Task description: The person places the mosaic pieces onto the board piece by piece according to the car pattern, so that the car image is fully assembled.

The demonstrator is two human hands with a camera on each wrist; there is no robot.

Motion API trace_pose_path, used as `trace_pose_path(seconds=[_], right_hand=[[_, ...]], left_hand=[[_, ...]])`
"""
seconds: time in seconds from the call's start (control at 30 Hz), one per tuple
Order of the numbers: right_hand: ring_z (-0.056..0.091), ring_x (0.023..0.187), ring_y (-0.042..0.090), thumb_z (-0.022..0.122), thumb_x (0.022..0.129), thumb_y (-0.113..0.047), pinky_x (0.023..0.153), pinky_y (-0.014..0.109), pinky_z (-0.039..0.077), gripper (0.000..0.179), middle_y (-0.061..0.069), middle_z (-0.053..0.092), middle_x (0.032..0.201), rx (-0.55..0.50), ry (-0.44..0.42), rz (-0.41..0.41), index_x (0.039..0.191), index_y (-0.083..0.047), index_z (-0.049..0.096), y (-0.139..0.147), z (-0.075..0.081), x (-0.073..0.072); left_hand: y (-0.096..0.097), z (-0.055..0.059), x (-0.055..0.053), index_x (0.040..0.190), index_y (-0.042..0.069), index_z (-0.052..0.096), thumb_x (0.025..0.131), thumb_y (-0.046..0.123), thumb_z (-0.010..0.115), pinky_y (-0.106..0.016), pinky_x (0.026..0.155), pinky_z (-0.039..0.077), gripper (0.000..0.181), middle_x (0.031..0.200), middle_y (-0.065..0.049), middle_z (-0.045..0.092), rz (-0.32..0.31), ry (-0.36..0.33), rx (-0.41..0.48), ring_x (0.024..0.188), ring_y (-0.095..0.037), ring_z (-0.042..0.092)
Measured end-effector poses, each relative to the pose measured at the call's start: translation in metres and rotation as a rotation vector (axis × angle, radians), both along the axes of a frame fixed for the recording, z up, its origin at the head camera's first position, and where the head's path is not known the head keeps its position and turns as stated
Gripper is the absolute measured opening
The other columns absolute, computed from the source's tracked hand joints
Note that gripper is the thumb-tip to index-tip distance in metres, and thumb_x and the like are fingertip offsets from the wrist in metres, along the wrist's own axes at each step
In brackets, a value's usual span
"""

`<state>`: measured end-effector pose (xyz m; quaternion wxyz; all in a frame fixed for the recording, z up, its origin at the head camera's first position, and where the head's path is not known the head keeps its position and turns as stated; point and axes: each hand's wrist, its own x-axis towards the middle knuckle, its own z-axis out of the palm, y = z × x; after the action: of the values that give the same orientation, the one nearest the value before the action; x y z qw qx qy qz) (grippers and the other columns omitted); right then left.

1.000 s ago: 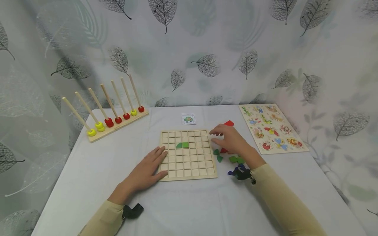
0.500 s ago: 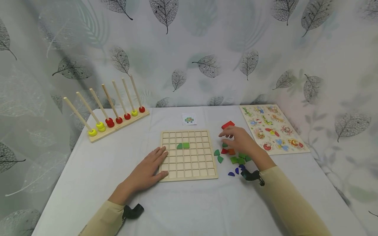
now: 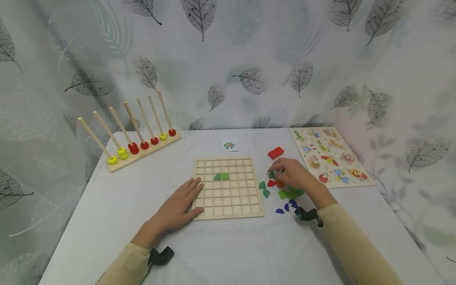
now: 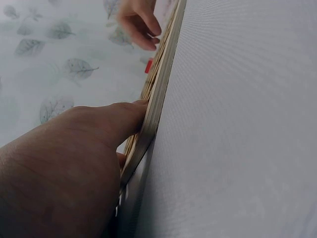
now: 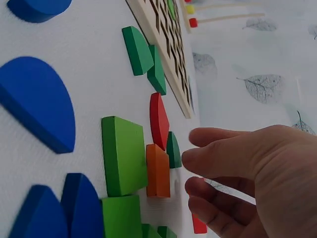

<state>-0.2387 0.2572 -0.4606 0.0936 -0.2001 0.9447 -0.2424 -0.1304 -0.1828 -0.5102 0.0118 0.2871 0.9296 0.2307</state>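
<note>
My left hand (image 3: 181, 202) rests on the left edge of a wooden grid board (image 3: 227, 201), fingers straight. In the grid sit a dark green quarter-round piece (image 3: 217, 177) and a light green square (image 3: 225, 176), side by side. To the right of the board my right hand (image 3: 295, 174) hovers with bent fingers over loose wooden pieces. Its fingertips are close to a dark green quarter-round piece (image 5: 173, 150). The right wrist view shows nothing held between thumb and fingers. Beside that piece lie a red piece (image 5: 158, 122) and an orange block (image 5: 158, 171).
Light green squares (image 3: 283, 194) and blue half-round pieces (image 3: 280, 211) lie near the right wrist. A red block (image 3: 276, 152) is farther back. Behind the board is a turtle picture card (image 3: 228, 145). A pegged bead stand (image 3: 149, 150) and an animal puzzle board (image 3: 333, 158) flank it.
My right hand has moved right, away from the board's edge, then down toward the dark green piece, uncovering the red block and other loose pieces. The left hand has stayed on the board.
</note>
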Motion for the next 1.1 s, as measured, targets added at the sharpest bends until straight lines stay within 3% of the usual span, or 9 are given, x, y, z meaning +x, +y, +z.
trace_pose_path(seconds=[0.3, 0.63, 1.1], right_hand=[[0.065, 0.103, 0.026, 0.075, 0.098, -0.004, 0.092, 0.047, 0.06, 0.025, 0.003, 0.074, 0.12, 0.023, -0.013, 0.014, 0.119, -0.015, 0.084, -0.003, -0.007, -0.003], [0.064, 0.097, 0.024, 0.086, 0.096, -0.018, 0.091, 0.046, 0.06, 0.029, 0.003, 0.071, 0.107, 0.042, 0.011, -0.039, 0.123, -0.009, 0.08, -0.001, -0.013, -0.004], [0.067, 0.103, 0.025, 0.082, 0.098, -0.012, 0.098, 0.05, 0.059, 0.028, 0.005, 0.073, 0.113, 0.035, 0.0, -0.044, 0.125, -0.006, 0.079, -0.001, -0.012, -0.003]], left_hand=[[0.0, -0.001, 0.0, 0.169, 0.005, 0.036, 0.106, 0.048, 0.066, -0.057, 0.13, 0.024, 0.082, 0.178, -0.012, 0.025, 0.0, -0.005, 0.009, 0.164, -0.034, 0.019], [0.0, -0.002, -0.001, 0.169, 0.005, 0.036, 0.107, 0.05, 0.065, -0.057, 0.13, 0.024, 0.082, 0.178, -0.011, 0.025, 0.001, 0.004, 0.0, 0.164, -0.034, 0.019], [0.001, -0.002, -0.001, 0.169, 0.006, 0.037, 0.107, 0.05, 0.065, -0.056, 0.13, 0.024, 0.081, 0.178, -0.01, 0.025, 0.011, -0.005, -0.007, 0.165, -0.033, 0.018]])
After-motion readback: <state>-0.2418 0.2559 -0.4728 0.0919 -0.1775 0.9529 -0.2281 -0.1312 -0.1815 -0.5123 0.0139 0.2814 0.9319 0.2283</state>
